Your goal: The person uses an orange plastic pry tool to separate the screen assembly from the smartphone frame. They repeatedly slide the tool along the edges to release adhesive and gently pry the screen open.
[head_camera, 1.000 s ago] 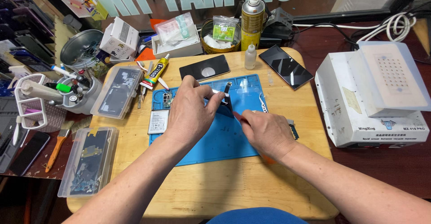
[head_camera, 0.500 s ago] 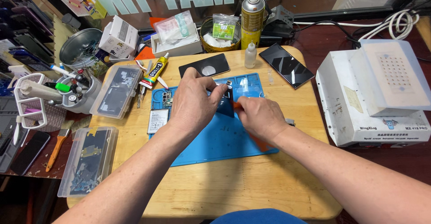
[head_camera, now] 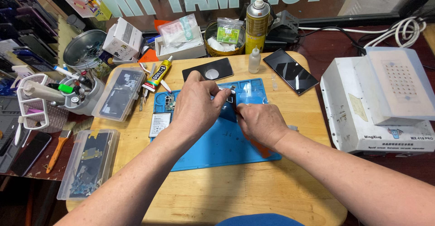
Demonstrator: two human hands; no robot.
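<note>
Both hands meet over the blue mat. Left hand pinches a small part; right hand curls closed beside it, touching.

Bright, even overhead light fills the scene, throwing only soft, short shadows under the forearms onto the round pale wooden tabletop. A faint sheen lies on the black glossy phone screen panel, and the white boxy heating machine looks slightly washed out. Focus is sharp at centre; wide-angle bending stretches the edges.
</note>
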